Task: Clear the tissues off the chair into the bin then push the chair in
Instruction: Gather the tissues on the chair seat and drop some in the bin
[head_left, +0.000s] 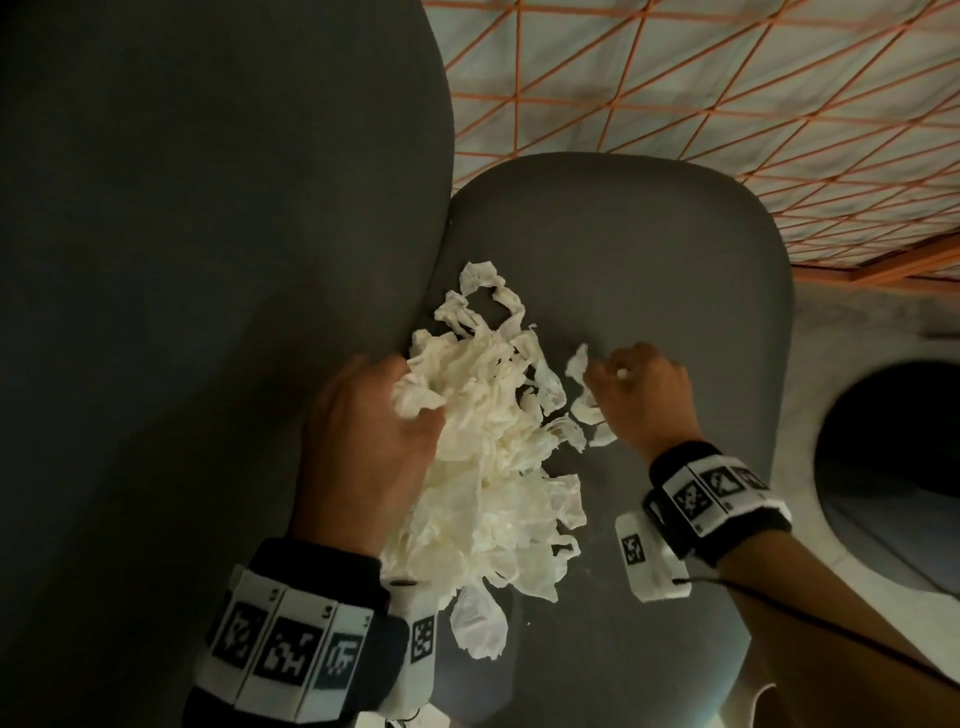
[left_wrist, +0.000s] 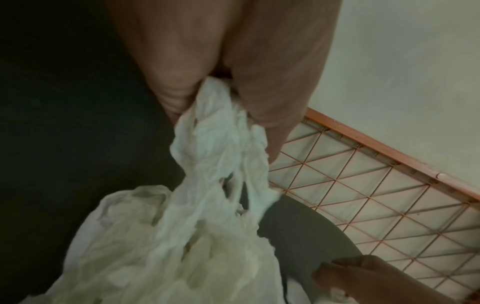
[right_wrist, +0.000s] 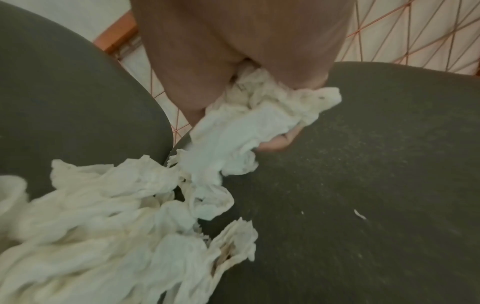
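Note:
A heap of crumpled white tissues (head_left: 488, 457) lies on the dark grey chair seat (head_left: 649, 270), against the chair's backrest (head_left: 208, 260). My left hand (head_left: 374, 431) grips the heap's left side; the left wrist view shows the tissues (left_wrist: 215, 144) bunched between its thumb and fingers. My right hand (head_left: 644, 395) is at the heap's right edge and clutches a wad of tissues (right_wrist: 259, 115) in its curled fingers. More tissues (right_wrist: 116, 216) trail loose across the seat (right_wrist: 363, 164). The bin (head_left: 893, 478) is a dark round opening on the floor to the right of the chair.
An orange wire-grid panel (head_left: 701, 78) with a wooden edge lies beyond the chair, also in the left wrist view as the grid panel (left_wrist: 376, 195). Pale floor (head_left: 857, 322) surrounds the bin. Small tissue crumbs (right_wrist: 361, 215) dot the seat's right part.

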